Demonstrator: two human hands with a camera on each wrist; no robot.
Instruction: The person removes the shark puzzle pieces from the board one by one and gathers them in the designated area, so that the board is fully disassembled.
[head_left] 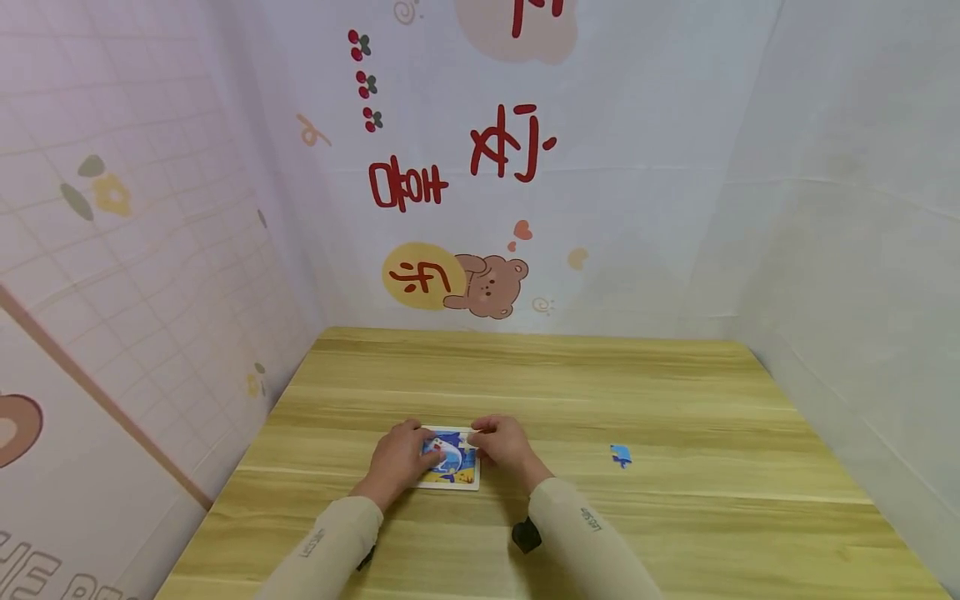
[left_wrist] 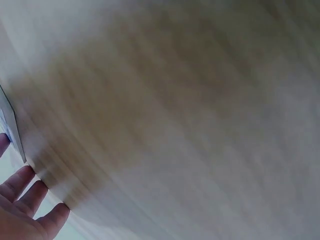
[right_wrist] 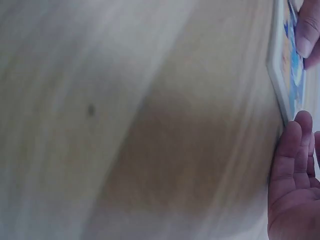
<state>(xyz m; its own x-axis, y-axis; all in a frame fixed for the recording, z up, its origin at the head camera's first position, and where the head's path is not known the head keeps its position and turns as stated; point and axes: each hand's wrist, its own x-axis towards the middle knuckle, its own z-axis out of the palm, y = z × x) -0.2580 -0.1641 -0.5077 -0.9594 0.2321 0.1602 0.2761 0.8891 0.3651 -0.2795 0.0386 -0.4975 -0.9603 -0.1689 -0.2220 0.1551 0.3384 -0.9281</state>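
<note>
A small jigsaw puzzle [head_left: 452,468] in a white frame lies on the table, with a blue and white dolphin-like picture over yellow. My left hand [head_left: 400,458] rests over its left side, thumb and forefinger on the picture. In the left wrist view, the other fingers [left_wrist: 55,217] spread onto the tabletop beside the frame. At the top right corner is my right hand [head_left: 504,442], thumb and forefinger close together over the border; I cannot tell whether a piece is between them. Its outer fingers [right_wrist: 285,150] extend along the frame's edge in the right wrist view.
One loose blue puzzle piece [head_left: 621,455] lies to the right on the wooden table [head_left: 675,392]. Printed white cloth [head_left: 637,167] hangs behind the table and along both sides. Dark wrist straps [head_left: 527,536] show below the sleeves.
</note>
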